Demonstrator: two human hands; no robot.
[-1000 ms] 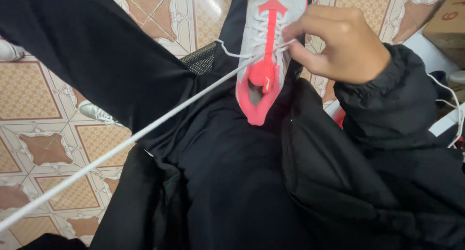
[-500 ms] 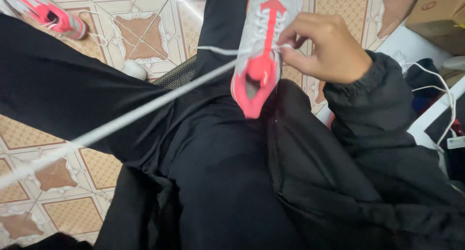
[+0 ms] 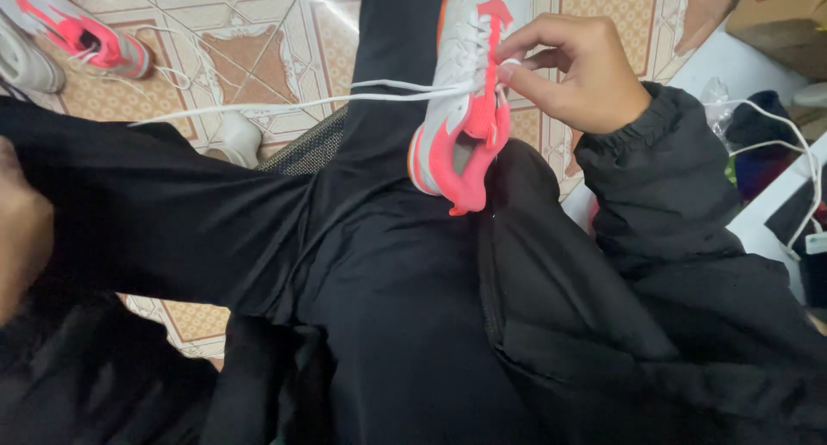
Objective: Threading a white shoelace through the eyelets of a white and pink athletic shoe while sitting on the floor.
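Observation:
A white sneaker with a coral-pink tongue and heel lies on my black-trousered thigh, heel toward me. My right hand pinches the white lace at the eyelets beside the tongue. From there the lace stretches left across my leg and disappears behind my black sleeve. My left hand shows only as a blurred edge at the far left, and what it grips is hidden.
A matching sneaker with loose laces lies on the patterned tile floor at the top left. A pale shoe toe pokes out below the lace. A cardboard box and white cables sit at the right.
The lace, which ran down to the lower left, now stretches almost level to the left. My left hand has come into view at the left edge. My right hand stays at the eyelets.

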